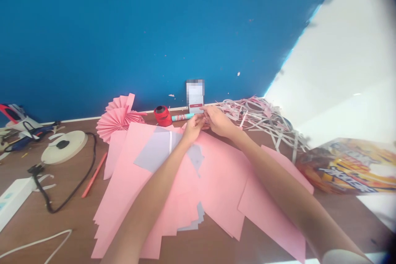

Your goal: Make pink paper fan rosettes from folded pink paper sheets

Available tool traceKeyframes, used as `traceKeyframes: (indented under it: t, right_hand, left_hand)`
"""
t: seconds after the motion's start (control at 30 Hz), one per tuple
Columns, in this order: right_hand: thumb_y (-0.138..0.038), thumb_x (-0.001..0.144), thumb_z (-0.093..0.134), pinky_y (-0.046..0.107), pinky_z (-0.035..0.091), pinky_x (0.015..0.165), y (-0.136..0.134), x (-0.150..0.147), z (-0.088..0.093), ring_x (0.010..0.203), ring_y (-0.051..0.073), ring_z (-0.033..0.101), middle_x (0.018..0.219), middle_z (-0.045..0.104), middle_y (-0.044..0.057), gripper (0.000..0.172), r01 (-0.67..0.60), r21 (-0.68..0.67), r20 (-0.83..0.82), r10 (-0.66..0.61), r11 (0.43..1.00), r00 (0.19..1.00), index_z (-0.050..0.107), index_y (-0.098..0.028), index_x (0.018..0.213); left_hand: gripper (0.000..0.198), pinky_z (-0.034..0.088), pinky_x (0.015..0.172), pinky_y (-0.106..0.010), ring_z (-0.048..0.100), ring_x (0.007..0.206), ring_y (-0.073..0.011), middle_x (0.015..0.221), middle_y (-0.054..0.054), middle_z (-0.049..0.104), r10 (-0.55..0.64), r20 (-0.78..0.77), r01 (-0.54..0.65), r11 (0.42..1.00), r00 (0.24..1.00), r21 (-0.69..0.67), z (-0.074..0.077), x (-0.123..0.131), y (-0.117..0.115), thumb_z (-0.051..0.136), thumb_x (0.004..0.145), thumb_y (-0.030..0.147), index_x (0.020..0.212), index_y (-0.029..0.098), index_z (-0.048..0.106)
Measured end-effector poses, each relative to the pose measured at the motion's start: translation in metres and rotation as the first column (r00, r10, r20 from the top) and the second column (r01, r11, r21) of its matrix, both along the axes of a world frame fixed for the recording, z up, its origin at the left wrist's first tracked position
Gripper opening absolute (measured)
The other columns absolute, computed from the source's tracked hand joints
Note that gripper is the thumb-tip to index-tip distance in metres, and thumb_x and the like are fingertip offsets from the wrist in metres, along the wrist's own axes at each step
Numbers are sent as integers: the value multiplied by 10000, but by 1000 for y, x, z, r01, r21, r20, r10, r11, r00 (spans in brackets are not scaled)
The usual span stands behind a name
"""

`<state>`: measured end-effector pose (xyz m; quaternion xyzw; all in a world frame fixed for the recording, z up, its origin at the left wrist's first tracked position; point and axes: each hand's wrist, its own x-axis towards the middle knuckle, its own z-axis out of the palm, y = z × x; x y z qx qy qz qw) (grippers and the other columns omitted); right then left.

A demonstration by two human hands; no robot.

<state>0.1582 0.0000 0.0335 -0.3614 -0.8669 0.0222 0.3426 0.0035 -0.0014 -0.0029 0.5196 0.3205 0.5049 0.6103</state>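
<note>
Fingers: those of the left hand point(192, 127) are curled shut on the right end of a teal marker point(183, 117). The right hand point(218, 120) bends its fingers point(208, 111) in against them, tip to tip; whether they also grip cannot be told.

Marker: lies along the back of the table, upper centre of the frame, just short of the wall.

Edges and room:
- The brown table point(34, 218) ends at a pale strip under a blue wall point(123, 29), right behind the hands, with little room beyond.
- A white wall point(349, 62) closes the upper right.
- Bare wood shows at lower left and along the bottom centre.

Around the hands:
- One small white card point(195, 98) upright against the wall, its face blurred.
- One red ribbon spool point(162, 115), round and glossy, touching the marker's left end.
- Two pink pleated paper fans point(117, 119), overlapped, left of the spool.
- Flat pink paper sheets point(222, 177) under both forearms, fanned out, too many to count, with at least two grey-white sheets point(157, 150) among them.
- A tangle of thin paper strips point(262, 114), white and pink, right of the hands.

Farther out:
- One shiny snack bag point(349, 165) at right.
- One red pencil point(94, 175) left of the sheets.
- One white disc point(64, 146) beside a black cable point(72, 192).
- One long white box point(14, 200) at the left edge.
</note>
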Motion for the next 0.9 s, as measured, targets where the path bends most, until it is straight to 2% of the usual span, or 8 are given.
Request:
traceKeyframes:
  t: [0.23,0.43,0.53,0.67,0.9]
  right_hand:
    - [-105,846,401,425,440,839,-1,1,4,1025,286,527,1066,591,156,297,-27,2,8,27,1000,1000,493,-153,1124]
    - [-54,779,409,368,424,763,-3,4,8,900,265,522,952,574,120,245,-6,-36,7,6,999,1000,465,-188,977]
    - [-80,840,392,378,426,796,-2,6,9,936,268,538,991,592,129,217,1,-43,5,-1,999,1000,486,-186,1005]
    - [-154,927,376,378,432,851,-2,4,10,1000,259,563,1057,617,129,250,19,-35,-25,-20,999,999,501,-177,1143]
    - [-186,938,389,362,447,792,-5,2,12,945,257,597,1051,644,130,289,87,-84,-17,-89,993,996,489,-153,1208]
  left_hand:
    - [478,580,817,-390,708,856,-207,1010,-101,713,8,19,-7,1000,1000,-7,1,1,0,733,745,475,1060,153,571]
    - [443,571,839,-396,712,856,-210,950,-92,721,29,20,-29,1000,999,-4,1,-1,1,696,782,481,1059,156,578]
    - [454,567,845,-384,715,851,-202,930,-85,720,45,23,-45,999,999,7,1,-1,1,675,798,490,1090,158,568]
    - [458,572,829,-364,714,856,-196,956,-83,720,59,9,-59,998,998,37,2,-1,0,672,800,492,1106,171,559]
    - [467,576,766,-340,714,862,-208,954,-92,723,38,-25,-36,996,999,80,2,0,-1,649,813,503,1115,159,553]
